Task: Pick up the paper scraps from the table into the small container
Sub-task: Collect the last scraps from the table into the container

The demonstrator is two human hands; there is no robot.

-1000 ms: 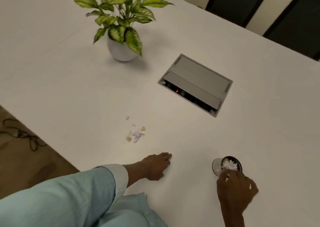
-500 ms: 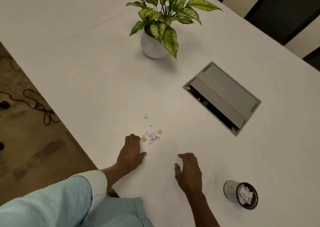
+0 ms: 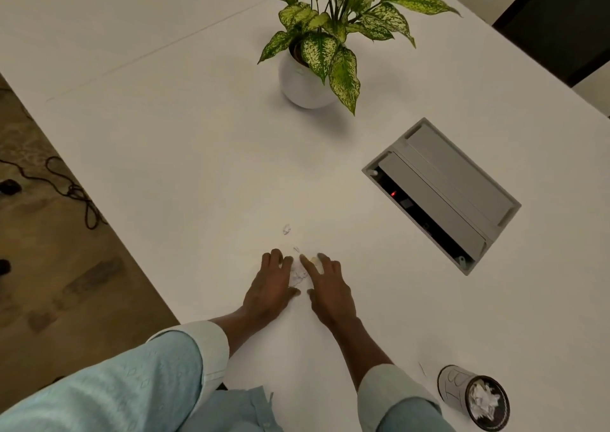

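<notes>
A: Both hands down on the white table point(image 3: 165, 154) now, either side of the little heap of paper scraps point(image 3: 298, 274). Different from half a second ago, when the right hand point(image 3: 330, 288) hung well off to the right of the heap.

B: Moved in, then. Fingers?

A: Left hand point(image 3: 270, 288) palm down, fingers loosely spread, resting just beside the heap on its left, much as before. Right hand likewise flat and spread, index finger reaching over the heap's far edge. Holding nothing, either of them, as far as visible; a pale fleck under the right fingertips, too small to tell whether pinched.

B: Scraps outside the heap?

A: One single scrap point(image 3: 286, 229) farther up the table, apart from the hands. Another tiny one point(image 3: 296, 249) just beyond the fingertips, between the two hands.

B: And the small container point(image 3: 475, 397)?

A: Near the table's front right, well apart from the heap, tilted toward the camera, dark rim, white scraps already inside. Lower and farther right in the view than a moment ago; whole view shifted, potted plant point(image 3: 317, 51) and grey cable hatch point(image 3: 442, 193) sitting more to the right too.

B: Sleeves?

A: Light blue, both wrists bare.
</notes>
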